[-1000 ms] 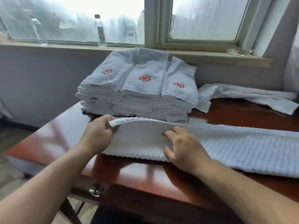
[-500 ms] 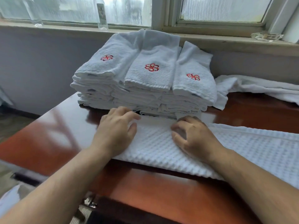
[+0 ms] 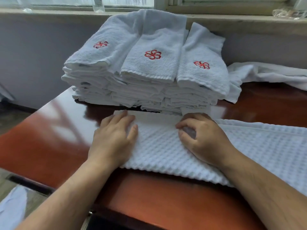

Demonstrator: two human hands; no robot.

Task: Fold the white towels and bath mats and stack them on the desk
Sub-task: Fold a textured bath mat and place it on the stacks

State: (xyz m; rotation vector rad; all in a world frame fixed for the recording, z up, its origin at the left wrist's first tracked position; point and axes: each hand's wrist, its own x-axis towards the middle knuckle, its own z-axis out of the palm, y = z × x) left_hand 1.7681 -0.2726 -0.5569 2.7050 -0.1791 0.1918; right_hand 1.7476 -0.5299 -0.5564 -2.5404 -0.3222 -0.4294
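A white waffle-textured bath mat [image 3: 162,151] lies folded lengthwise across the red-brown desk [image 3: 41,143], running off to the right. My left hand [image 3: 114,140] lies flat on its left end with fingers straight. My right hand [image 3: 202,138] rests on the mat further right, fingers curled and pinching a small fold of the fabric. Just behind the mat stands a tall stack of folded white towels [image 3: 149,77] with red flower emblems on the top three.
An unfolded white towel [image 3: 269,75] lies crumpled at the back right of the desk. A window sill [image 3: 249,25] runs behind the stack. More white cloth [image 3: 11,208] shows on the floor at lower left, past the desk's left edge.
The mat's raised left end has been laid down flat. My left hand went from gripping that edge to pressing flat on it. The view has moved closer to the stack.
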